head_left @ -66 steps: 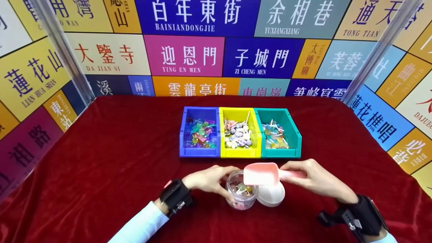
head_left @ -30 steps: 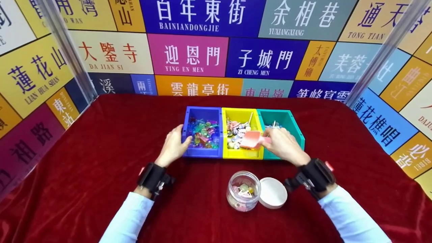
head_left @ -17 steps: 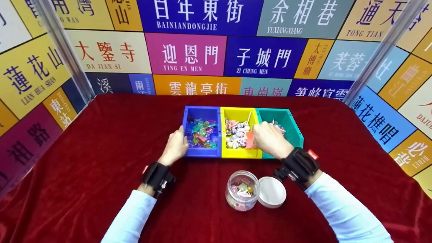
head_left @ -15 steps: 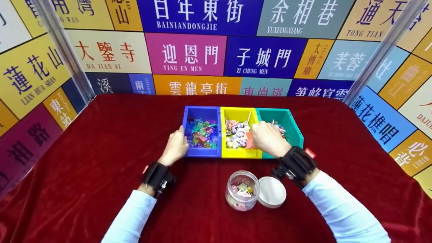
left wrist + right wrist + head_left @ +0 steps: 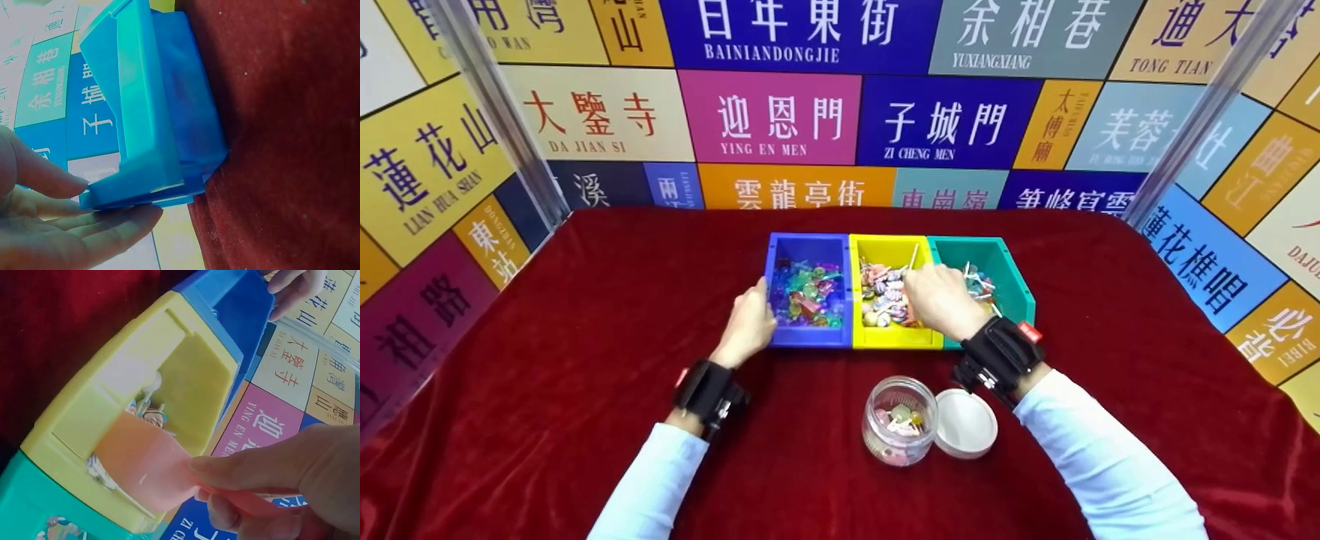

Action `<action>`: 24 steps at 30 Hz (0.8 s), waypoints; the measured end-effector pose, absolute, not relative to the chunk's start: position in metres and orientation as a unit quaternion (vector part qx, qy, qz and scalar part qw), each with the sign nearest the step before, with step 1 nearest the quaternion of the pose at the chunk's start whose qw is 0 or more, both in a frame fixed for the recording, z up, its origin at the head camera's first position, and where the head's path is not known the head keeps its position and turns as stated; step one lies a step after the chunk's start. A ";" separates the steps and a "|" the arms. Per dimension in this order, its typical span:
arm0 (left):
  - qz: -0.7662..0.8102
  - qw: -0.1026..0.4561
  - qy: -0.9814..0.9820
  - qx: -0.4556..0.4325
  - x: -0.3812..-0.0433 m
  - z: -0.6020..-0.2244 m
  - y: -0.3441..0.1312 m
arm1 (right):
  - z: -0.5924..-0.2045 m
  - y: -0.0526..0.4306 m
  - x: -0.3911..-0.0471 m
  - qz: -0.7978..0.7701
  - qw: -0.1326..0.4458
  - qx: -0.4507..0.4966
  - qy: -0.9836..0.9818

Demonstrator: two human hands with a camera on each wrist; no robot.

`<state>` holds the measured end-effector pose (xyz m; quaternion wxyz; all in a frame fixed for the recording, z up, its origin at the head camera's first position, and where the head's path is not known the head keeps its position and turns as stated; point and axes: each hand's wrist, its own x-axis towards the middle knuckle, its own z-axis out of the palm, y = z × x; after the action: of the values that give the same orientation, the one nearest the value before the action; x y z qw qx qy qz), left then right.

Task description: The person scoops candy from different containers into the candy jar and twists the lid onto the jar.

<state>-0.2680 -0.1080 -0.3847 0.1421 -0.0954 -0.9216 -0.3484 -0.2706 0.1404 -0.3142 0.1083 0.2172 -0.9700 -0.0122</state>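
My left hand (image 5: 747,322) grips the left side wall of the blue bin (image 5: 140,112), thumb on one face and fingers on the other in the left wrist view. The right hand (image 5: 946,300) holds a pink scoop (image 5: 149,458) by its handle. The scoop's blade reaches down into the yellow bin (image 5: 895,339), among wrapped lollipops (image 5: 885,296). From the head view the right hand covers the scoop. In front of the bins stands an open clear jar (image 5: 876,439) with a few candies at its bottom.
A white lid (image 5: 966,424) lies against the jar's right side. The green bin (image 5: 1021,304), holding more lollipops, adjoins the yellow one. Colourful clear candies (image 5: 810,289) fill the blue bin's bottom. Red cloth (image 5: 622,300) covers the table, and printed panels (image 5: 780,120) stand behind.
The left hand has left the jar and taken hold of the blue bin. The right hand has brought the scoop from above the jar into the yellow bin, then shifted slightly left there.
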 end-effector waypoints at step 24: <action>-0.339 0.126 -0.928 -0.090 -0.270 -0.384 -0.109 | -0.323 0.148 -0.277 -0.013 0.170 0.236 -0.957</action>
<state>-0.2698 -0.1093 -0.3838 0.1264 -0.0897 -0.9278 -0.3394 -0.2766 0.1485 -0.3235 0.1705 0.2358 -0.9566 -0.0129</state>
